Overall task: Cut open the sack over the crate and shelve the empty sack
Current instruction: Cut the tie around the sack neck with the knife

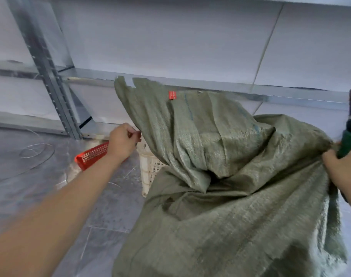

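Observation:
A large olive-green woven sack (226, 176) hangs crumpled across the middle and right of the view, with a small red tag near its upper edge. It drapes over a white plastic crate (150, 168), hiding most of it. My left hand (122, 142) pinches the sack's left edge, just above the crate. My right hand (340, 168) at the right border grips a bunched corner of the sack together with a green-handled cutting tool (350, 124) that points upward.
A red mesh crate (90, 156) lies on the grey tiled floor left of the white one. Metal shelving (190, 84) runs along the wall behind, with an upright post (50, 76) at left. Loose strings lie on the floor.

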